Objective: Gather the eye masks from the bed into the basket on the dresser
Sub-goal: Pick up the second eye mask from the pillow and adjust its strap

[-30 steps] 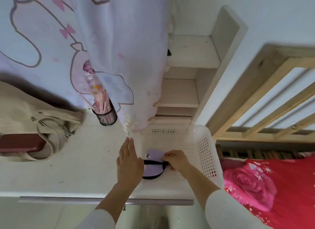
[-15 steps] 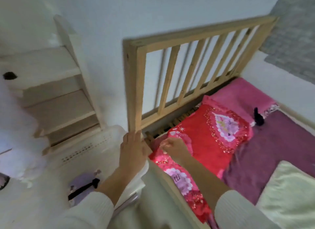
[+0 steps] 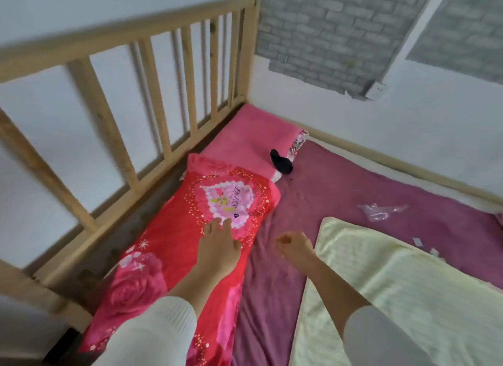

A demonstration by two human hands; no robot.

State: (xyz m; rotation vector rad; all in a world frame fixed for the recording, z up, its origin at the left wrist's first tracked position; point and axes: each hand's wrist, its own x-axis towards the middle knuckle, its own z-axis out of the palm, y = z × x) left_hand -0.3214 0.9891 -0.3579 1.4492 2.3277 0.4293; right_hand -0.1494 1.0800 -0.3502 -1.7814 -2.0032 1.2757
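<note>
A black eye mask lies on the far edge of the pink pillow, where it meets the purple sheet. My left hand hovers flat, fingers together, over the red floral pillow, holding nothing. My right hand is loosely curled over the purple sheet, with nothing in it. Both hands are well short of the mask. The basket and the dresser are out of view.
A wooden slatted rail runs along the left side of the bed. A pale yellow blanket covers the near right. A clear plastic wrapper and small scraps lie on the sheet at the right.
The view has swung from the dresser and its basket, where a purple mask was laid, to the bed. Both hands left the basket and now reach out over the bed.
</note>
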